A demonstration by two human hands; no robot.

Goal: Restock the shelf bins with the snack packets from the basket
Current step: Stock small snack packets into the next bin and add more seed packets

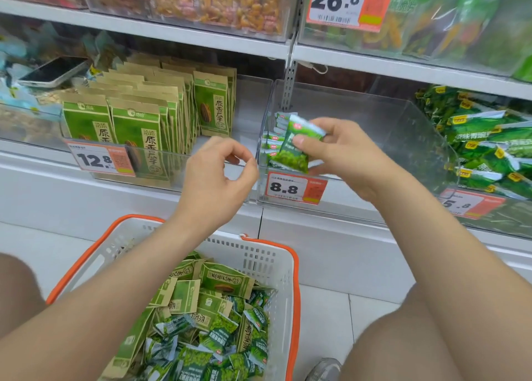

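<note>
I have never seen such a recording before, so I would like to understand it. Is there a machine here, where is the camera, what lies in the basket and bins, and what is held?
There is no machine: a person works with two bare hands. The single picture comes from a camera worn on the head, looking forward and down. The right hand pinches one small green packet over the clear bin tagged 8.8, where similar packets already stand at its left side. The left hand holds nothing; its fingers are loosely curled. The neighbouring bin, tagged 12.8, holds rows of upright brown-and-green packets. Below, a white basket with orange handles holds a mix of both kinds. A phone lies further left.
</note>
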